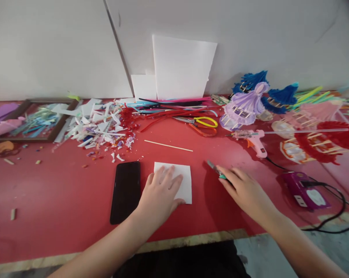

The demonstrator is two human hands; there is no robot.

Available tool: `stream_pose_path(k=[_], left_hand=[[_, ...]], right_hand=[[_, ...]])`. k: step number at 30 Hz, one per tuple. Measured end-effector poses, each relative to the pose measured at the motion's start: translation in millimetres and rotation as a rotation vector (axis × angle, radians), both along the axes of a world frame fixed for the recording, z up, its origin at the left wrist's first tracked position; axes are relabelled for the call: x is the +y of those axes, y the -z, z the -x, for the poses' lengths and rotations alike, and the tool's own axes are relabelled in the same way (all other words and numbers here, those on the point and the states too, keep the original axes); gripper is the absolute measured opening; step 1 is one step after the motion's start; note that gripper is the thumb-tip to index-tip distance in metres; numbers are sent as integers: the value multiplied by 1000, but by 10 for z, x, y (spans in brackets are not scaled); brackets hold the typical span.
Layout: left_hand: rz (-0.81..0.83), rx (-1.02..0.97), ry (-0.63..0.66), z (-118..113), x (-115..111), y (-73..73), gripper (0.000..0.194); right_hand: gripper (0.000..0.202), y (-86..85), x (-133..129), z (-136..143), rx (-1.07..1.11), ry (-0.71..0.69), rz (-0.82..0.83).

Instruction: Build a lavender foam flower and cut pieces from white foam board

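Note:
My left hand lies with spread fingers on a small white square sheet, pressing it against the red tabletop. Right of the sheet, my right hand is closed around a small cutter with a grey tip and a green body; most of its handle is hidden in the fingers. The tip points up and left, apart from the sheet. A thin wooden stick lies just beyond the sheet. Beside my left hand rests a black phone.
White scraps are heaped at the back left near a brown frame. Scissors lie before pipe cleaners. To the right are a pink glue gun, fabric dress-shaped crafts and a purple power box with black cables.

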State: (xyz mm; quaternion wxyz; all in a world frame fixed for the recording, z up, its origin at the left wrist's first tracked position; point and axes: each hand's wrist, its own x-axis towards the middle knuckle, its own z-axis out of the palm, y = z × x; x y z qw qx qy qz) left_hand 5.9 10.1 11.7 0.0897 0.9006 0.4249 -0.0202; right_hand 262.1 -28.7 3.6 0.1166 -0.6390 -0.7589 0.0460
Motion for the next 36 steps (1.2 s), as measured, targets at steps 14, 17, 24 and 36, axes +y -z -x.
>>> stream_pose_path(k=[14,17,24,36], left_hand=[[114,-57,77,-131,15,-45,54],[125,-56,83,-144,19,-43,56],[135,-46,93,-159,34,-67,58],[138,-45,106,-159,42,-94,56]], right_hand=[[41,-152,211,415,600,-54,525],[41,-154,231,395,597,-60,555],[42,-163,250,390,600,-53,576],[41,-149,263,418,586,-64,552]])
